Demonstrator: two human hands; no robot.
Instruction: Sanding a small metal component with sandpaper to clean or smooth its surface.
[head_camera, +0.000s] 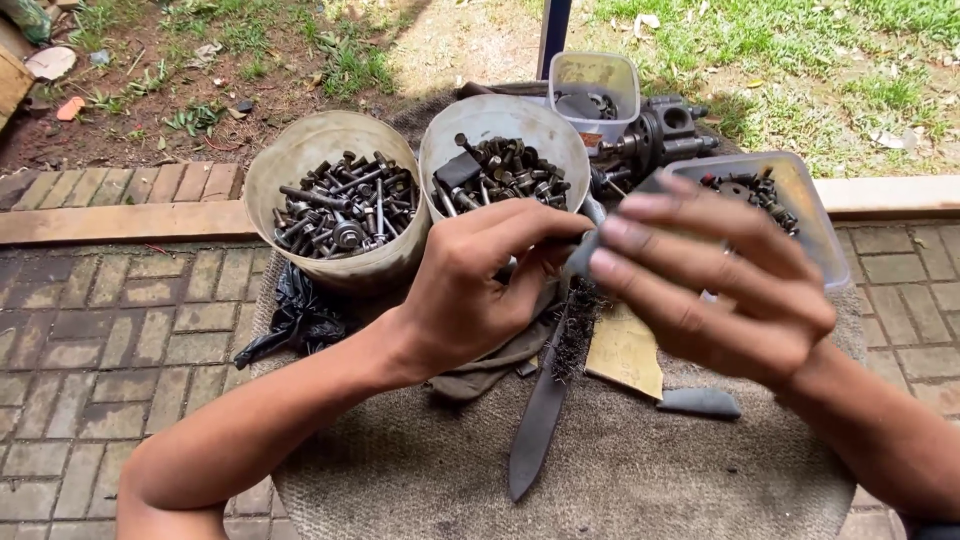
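1. Head view: both hands meet above a coarse grey mat (430, 470) spread on brick paving, and between them is a small grey piece (583, 252), largely hidden.
2. The left hand (470, 290) curls its thumb and fingers closed on the near edge of that piece, in a pinch rather than a fist.
3. The right hand (710, 285) lies with its fingers extended and close together over the piece's far side. I cannot tell how firmly it grips, nor what the palm covers.
4. The piece sits just in front of the right-hand tub of bolts (500, 160), above the mat and not resting on it.
5. Handling, as a judgement: it looks thin and light, possibly a flexible scrap like the grey offcut (700, 402) lying on the mat. It should bend rather than break, and is best taken by opposite edges with the fingertips.
6. Around it: a second tub of bolts (335, 205) to the left, a clear plastic box (800, 210) holding dark metal parts to the right, and a smaller clear container (594, 85) behind.
7. On the mat lie a long dark blade-like strip (540, 420), a tan scrap of sheet (628, 352) and a crumpled black bag (295, 315). A metal pump-like part (660, 135) stands behind the tubs.
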